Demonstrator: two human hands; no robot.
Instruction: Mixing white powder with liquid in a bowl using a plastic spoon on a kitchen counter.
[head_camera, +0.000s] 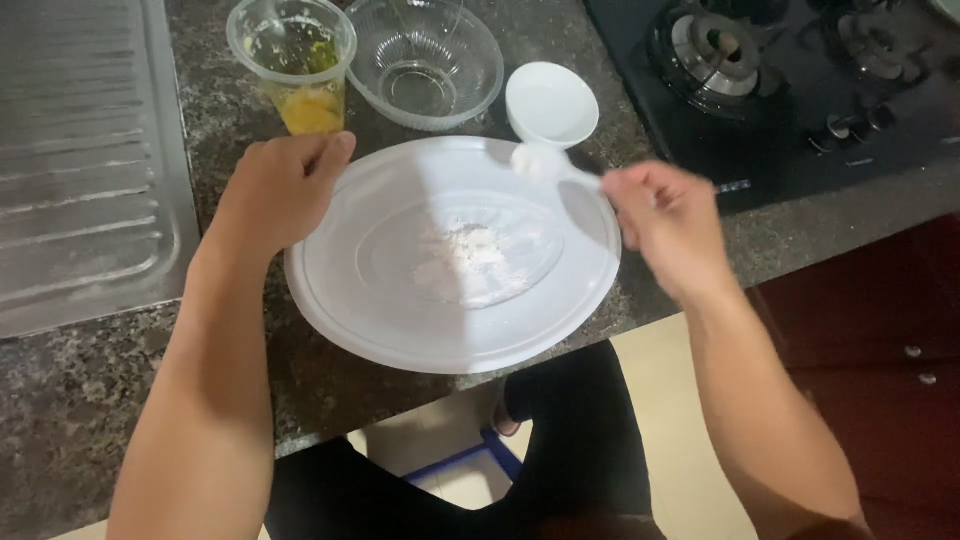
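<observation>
On the dark stone table (80, 400), the left hand (280, 190) grips the plate (340, 300) at its rim; the right hand (665, 225) holds a white spoon (545, 165). The plate hangs over the table's front edge.

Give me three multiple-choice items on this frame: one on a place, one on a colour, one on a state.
1. Where is the white powder?
A. on the large white plate
B. in the glass bowl
C. on the stove

2. What colour is the liquid in the plastic cup?
A. red
B. yellow
C. blue

3. What is the right hand doing?
A. resting flat
B. holding a white spoon
C. turning a knob

Answers: 1 A, the powder lies mid-plate. 2 B, yellow shows at the cup's bottom. 3 B, fingers pinch the spoon's handle over the plate.
</observation>
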